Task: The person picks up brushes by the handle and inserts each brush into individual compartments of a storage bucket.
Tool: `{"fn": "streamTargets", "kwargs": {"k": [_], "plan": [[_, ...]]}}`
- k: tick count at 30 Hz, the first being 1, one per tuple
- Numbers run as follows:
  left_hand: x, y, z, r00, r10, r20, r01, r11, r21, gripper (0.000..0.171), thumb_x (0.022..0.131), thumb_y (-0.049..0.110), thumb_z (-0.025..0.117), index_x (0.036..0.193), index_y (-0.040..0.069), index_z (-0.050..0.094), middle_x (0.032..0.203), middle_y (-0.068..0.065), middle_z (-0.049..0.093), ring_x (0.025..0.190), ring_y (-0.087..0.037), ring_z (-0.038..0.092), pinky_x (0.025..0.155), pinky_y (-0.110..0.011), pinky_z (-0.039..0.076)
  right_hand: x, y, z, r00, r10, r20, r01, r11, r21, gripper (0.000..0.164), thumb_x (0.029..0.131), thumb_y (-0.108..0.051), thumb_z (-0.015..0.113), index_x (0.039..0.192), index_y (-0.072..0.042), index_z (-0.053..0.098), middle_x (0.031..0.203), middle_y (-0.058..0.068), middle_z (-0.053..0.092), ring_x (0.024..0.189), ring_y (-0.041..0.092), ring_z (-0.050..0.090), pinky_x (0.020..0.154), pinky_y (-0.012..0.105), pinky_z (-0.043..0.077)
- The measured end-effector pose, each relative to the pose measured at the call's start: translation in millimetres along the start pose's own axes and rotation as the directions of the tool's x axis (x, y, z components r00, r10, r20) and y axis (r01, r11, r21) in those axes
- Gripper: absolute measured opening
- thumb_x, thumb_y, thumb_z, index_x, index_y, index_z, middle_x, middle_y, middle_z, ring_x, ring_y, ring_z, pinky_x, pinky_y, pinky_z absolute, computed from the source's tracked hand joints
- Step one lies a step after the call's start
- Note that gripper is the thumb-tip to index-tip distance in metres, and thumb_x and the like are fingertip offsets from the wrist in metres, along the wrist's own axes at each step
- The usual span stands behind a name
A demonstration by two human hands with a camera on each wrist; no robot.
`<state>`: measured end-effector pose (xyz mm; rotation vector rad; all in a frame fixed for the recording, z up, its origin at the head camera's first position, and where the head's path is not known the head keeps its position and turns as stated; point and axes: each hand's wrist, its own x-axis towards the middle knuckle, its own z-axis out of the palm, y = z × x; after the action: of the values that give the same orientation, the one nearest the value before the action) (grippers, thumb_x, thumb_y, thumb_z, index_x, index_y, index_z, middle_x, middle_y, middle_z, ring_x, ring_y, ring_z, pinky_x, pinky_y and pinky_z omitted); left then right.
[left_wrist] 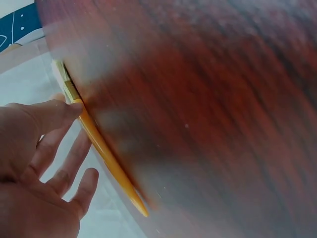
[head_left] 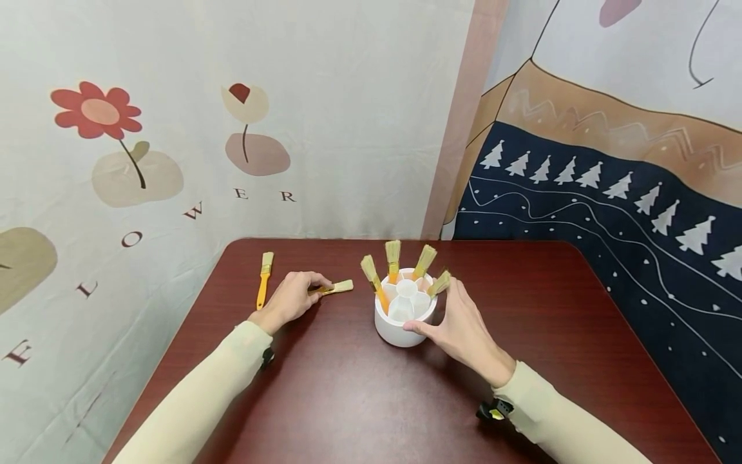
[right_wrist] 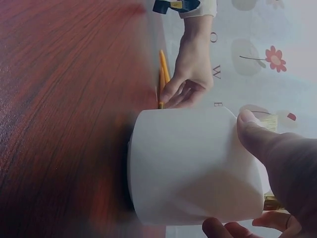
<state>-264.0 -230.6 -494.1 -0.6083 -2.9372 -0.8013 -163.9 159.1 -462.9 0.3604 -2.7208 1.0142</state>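
One brush (head_left: 343, 287) lies in your left hand (head_left: 292, 296), pinched between thumb and fingertips near the metal band. Its bristles point right, toward the holder, and its yellow-orange handle runs back beneath your hand. It is at the table surface or just above it; which, you cannot tell from these views.

To the right, near the bristles but apart from them, the white round holder (head_left: 400, 335) stands upright on the table. Your right hand (head_left: 464, 322) grips its right side, the thumb at the near rim and the fingers around the far side. The top is divided into petal-shaped compartments around a round centre. Four upright brushes (head_left: 393, 251) stand in it, bristles up, most tilted outward. The rightmost sits just beside your right fingers; contact between them cannot be confirmed.

To the left of your left hand, a loose brush (head_left: 263, 281) lies flat, bristles toward the far edge of the reddish-brown table (head_left: 359, 399).

Your pale sleeves (head_left: 197, 386) end at black wrist straps (head_left: 268, 357). Behind the table, note the light cloth (head_left: 359, 116) with flowers and letters, and the dark blue panel (head_left: 533, 206) with white trees at right.
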Motion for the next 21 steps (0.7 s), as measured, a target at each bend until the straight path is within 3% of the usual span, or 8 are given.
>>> {"fn": "streamTargets", "kwargs": {"k": [3, 6, 12, 15, 21], "plan": [[0.6, 0.5, 0.3, 1.0, 0.002, 0.011, -0.002, 1.0, 0.0, 0.031, 0.106, -0.005, 0.079, 0.126, 0.016, 0.09, 0.132, -0.01, 0.088, 0.129, -0.036, 0.081, 0.111, -0.058, 0.066, -0.8, 0.5, -0.6, 1.0, -0.007, -0.005, 0.007, 1.0, 0.004, 0.109, 0.084, -0.055, 0.106, 0.161, -0.002, 0.049, 0.145, 0.016, 0.065, 0.128, 0.033, 0.066, 0.108, 0.055, 0.064], [1.2, 1.9, 1.0, 1.0, -0.011, 0.016, 0.011, 1.0, -0.007, 0.029, 0.106, -0.002, 0.08, 0.127, 0.016, 0.089, 0.132, -0.011, 0.087, 0.13, -0.036, 0.08, 0.112, -0.058, 0.065, -1.3, 1.0, -0.7, 1.0, -0.017, -0.011, 0.017, 1.0, -0.002, 0.106, 0.084, -0.053, 0.106, 0.158, -0.001, 0.051, 0.141, 0.015, 0.066, 0.128, 0.033, 0.067, 0.109, 0.056, 0.064], [6.9, 5.0, 4.0, 1.0, -0.022, 0.015, 0.022, 1.0, -0.017, 0.03, 0.106, 0.008, 0.085, 0.137, 0.011, 0.084, 0.137, -0.011, 0.085, 0.133, -0.035, 0.079, 0.116, -0.058, 0.063, -1.8, 2.9, -3.2, 0.999, -0.032, -0.014, 0.032, 0.999, -0.019, 0.101, 0.083, -0.053, 0.107, 0.154, -0.005, 0.053, 0.132, 0.011, 0.066, 0.111, 0.026, 0.064, 0.089, 0.04, 0.059], [9.3, 5.7, 5.2, 1.0, -0.029, 0.006, 0.029, 1.0, 0.005, 0.033, 0.106, 0.013, 0.087, 0.138, 0.01, 0.084, 0.136, -0.012, 0.084, 0.133, -0.037, 0.078, 0.117, -0.059, 0.062, -1.4, 4.2, -6.0, 1.0, -0.028, -0.005, 0.028, 1.0, -0.011, 0.098, 0.083, -0.055, 0.106, 0.151, -0.007, 0.055, 0.131, 0.011, 0.067, 0.108, 0.022, 0.066, 0.088, 0.036, 0.06], [12.4, 6.6, 6.6, 0.999, -0.032, 0.009, 0.031, 0.997, 0.073, 0.028, 0.104, 0.018, 0.09, 0.13, 0.009, 0.088, 0.125, -0.013, 0.083, 0.121, -0.038, 0.077, 0.11, -0.06, 0.062, 5.1, 14.8, -14.6, 0.997, -0.058, 0.05, 0.055, 0.997, 0.054, 0.098, 0.084, -0.055, 0.106, 0.155, -0.011, 0.056, 0.142, 0.007, 0.066, 0.117, 0.023, 0.072, 0.099, 0.049, 0.068]]}}
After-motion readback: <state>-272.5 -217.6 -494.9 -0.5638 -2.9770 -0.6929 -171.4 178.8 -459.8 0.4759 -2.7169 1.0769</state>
